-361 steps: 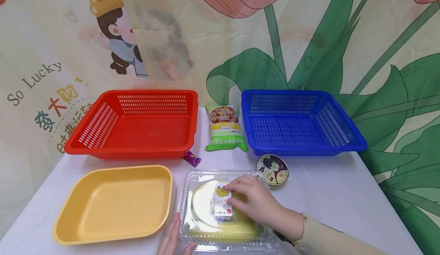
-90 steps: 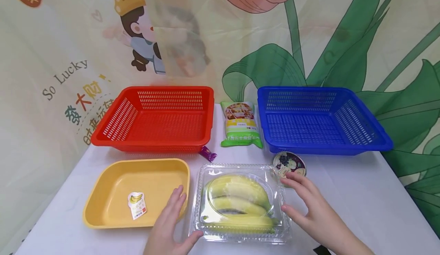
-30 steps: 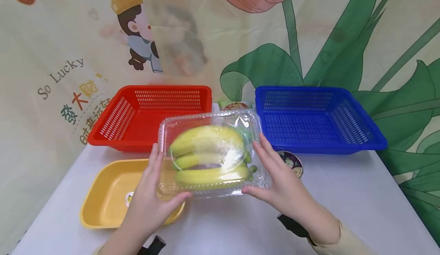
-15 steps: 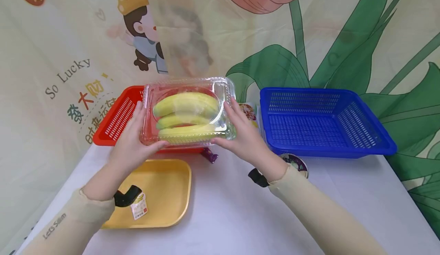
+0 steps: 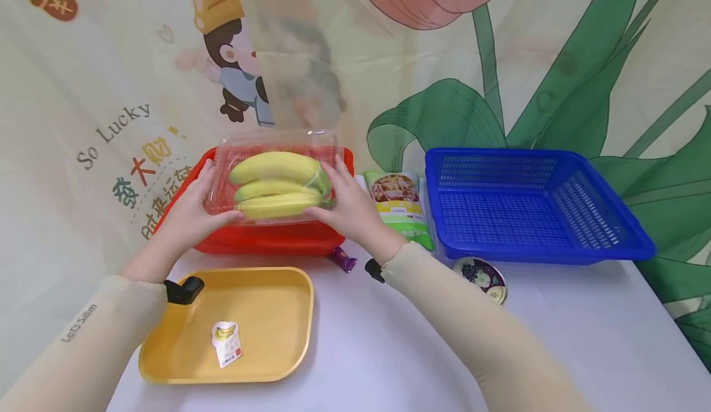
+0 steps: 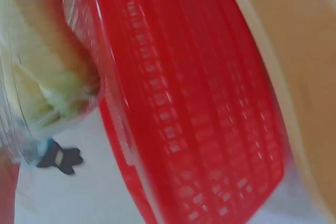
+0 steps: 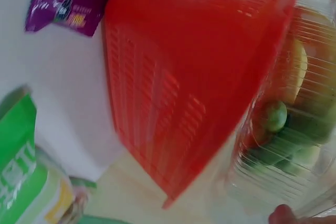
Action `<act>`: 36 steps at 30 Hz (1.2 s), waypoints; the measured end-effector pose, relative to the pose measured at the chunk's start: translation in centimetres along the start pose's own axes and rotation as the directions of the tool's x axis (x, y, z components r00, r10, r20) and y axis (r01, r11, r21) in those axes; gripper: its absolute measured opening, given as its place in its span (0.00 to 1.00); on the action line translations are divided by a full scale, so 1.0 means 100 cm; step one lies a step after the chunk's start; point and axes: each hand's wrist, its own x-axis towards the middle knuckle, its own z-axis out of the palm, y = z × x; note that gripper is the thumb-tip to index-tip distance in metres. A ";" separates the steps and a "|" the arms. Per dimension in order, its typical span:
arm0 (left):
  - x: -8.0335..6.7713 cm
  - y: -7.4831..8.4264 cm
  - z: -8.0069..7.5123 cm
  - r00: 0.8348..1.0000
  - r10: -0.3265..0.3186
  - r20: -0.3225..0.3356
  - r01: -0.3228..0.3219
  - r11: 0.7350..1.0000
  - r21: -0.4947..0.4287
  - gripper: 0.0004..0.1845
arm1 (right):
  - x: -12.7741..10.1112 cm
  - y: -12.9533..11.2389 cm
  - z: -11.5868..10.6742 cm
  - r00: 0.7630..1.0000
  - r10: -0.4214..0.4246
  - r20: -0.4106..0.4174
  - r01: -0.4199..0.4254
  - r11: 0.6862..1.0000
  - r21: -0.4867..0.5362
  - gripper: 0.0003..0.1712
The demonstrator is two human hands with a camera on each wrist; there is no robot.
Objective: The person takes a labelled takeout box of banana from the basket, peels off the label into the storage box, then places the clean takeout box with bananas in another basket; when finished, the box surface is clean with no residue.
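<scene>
Where the frame is nearest the viewer, at lower left of the head view, a yellow tray [image 5: 278, 313] sits on a white table [image 5: 389, 350] with a small banana label [image 5: 226, 343] lying inside it. Two beige sleeves [image 5: 478, 338] reach up from the bottom edge toward the middle. Right of centre, a round tin [image 5: 482, 276] rests on the table just in front of a blue basket [image 5: 533, 205], which fills the right middle. A purple candy [image 5: 342, 259] lies near the front of a red basket [image 5: 278, 239], and a green snack bag [image 5: 400, 205] lies between the two baskets.

Left of centre, both hands hold a clear box [image 5: 272, 177] of yellow bananas [image 5: 274, 184] over the red basket; whether the box touches the basket floor cannot be told. The left hand [image 5: 191, 211] grips the box's left end, thumb along the front edge and fingers up the side. The right hand [image 5: 350, 208] grips the right end the same way, fingers spread loosely against the plastic.

In the blurred left wrist view, the box [image 6: 37, 77] shows at the left beside the basket's red wall [image 6: 199, 119]. In the right wrist view, the box [image 7: 294, 129] sits at the right, the red wall [image 7: 178, 77] in the centre, the candy [image 7: 60, 11] at upper left and the bag [image 7: 26, 182] at lower left.

Farthest back hangs a backdrop [image 5: 500, 60] printed with green leaves and a cartoon chef
</scene>
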 end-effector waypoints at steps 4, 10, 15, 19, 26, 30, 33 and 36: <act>0.010 -0.011 -0.004 0.998 -0.041 0.047 0.041 0.999 -0.006 0.58 | 0.007 -0.002 0.012 0.998 0.063 0.030 -0.063 0.998 0.007 0.48; 0.019 -0.024 -0.001 0.989 -0.106 0.107 0.106 0.994 0.007 0.59 | 0.017 0.003 0.027 0.990 0.108 0.096 -0.110 0.994 0.012 0.49; 0.020 -0.036 0.003 0.976 -0.162 0.144 0.164 0.986 0.000 0.60 | 0.025 0.006 0.038 0.976 0.149 0.156 -0.142 0.988 -0.054 0.52; 0.024 -0.044 0.006 0.968 -0.187 0.170 0.187 0.982 0.017 0.61 | 0.030 0.007 0.045 0.969 0.161 0.187 -0.146 0.985 -0.088 0.53; 0.030 -0.053 0.010 0.966 -0.173 0.192 0.175 0.985 0.009 0.60 | 0.034 0.010 0.051 0.965 0.177 0.193 -0.156 0.981 -0.119 0.53; 0.032 -0.057 0.012 0.967 -0.168 0.194 0.166 0.986 0.028 0.60 | 0.035 0.008 0.053 0.963 0.186 0.195 -0.150 0.970 -0.189 0.53; 0.033 -0.060 0.012 0.967 -0.160 0.197 0.157 0.987 0.033 0.59 | 0.036 0.007 0.055 0.959 0.193 0.206 -0.135 0.955 -0.265 0.53; 0.034 -0.062 0.013 0.966 -0.154 0.209 0.148 0.988 0.042 0.58 | 0.035 0.007 0.057 0.954 0.201 0.221 -0.117 0.931 -0.345 0.54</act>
